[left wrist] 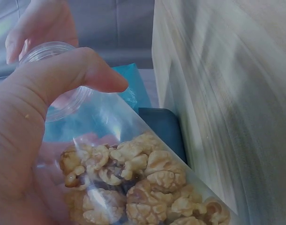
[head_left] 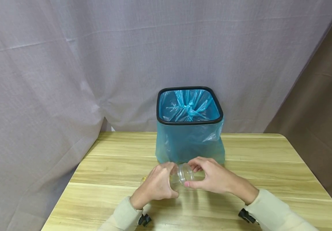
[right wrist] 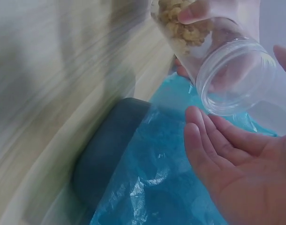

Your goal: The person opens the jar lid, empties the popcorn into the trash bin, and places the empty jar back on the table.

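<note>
My left hand (head_left: 159, 181) grips a clear jar (head_left: 185, 173) round its body and holds it tilted on its side above the table. Walnut kernels (left wrist: 145, 197) lie toward the jar's base, at the left. The jar's clear round mouth end (right wrist: 237, 77) points right; whether a transparent lid covers it I cannot tell. Close beside that end is my right hand (head_left: 212, 176), its thumb and fingers spread around the rim. In the right wrist view, those fingers (right wrist: 218, 140) are fairly straight and stand just apart from the jar.
Behind the hands stands a bin with a black rim (head_left: 189, 123) and a blue plastic liner (head_left: 189, 142). It rests near the back of the wooden table (head_left: 120, 166). Grey curtains (head_left: 125, 57) hang behind and at the left; a brown one (head_left: 321, 106) is on the right.
</note>
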The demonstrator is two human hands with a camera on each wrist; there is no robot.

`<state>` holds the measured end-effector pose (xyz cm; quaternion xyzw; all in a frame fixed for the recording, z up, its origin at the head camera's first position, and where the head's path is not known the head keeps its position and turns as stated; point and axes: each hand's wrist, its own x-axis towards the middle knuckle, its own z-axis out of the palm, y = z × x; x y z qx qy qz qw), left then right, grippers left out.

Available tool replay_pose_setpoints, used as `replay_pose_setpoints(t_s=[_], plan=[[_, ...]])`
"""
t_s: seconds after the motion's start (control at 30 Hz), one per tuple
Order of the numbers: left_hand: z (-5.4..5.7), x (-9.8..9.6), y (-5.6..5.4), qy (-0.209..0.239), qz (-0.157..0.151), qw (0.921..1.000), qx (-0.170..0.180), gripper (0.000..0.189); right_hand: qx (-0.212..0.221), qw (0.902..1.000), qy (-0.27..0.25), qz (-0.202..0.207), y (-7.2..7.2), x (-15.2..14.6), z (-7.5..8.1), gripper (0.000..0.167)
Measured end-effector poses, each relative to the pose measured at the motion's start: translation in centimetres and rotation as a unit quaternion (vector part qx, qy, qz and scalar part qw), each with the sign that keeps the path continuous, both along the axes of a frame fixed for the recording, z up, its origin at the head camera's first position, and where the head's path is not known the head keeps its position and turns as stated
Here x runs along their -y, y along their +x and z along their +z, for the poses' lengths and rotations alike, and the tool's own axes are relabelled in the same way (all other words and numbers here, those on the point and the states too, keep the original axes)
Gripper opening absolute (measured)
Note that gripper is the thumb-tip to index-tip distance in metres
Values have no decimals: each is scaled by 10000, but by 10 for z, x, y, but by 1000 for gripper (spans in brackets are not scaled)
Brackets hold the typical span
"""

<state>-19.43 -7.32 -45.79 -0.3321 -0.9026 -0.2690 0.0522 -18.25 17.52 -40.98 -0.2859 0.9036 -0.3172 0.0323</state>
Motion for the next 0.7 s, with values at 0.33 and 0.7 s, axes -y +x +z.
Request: replay_pose_setpoints(t_s=[0.33, 0.7], plan=[[-1, 1, 1, 17, -14, 10000, -13, 66, -295, 9991, -136, 266, 0, 2, -4, 62], [0, 2, 1, 61, -28, 10000, -19, 64, -1129, 9908, 76, 744, 2, 1, 1, 76]])
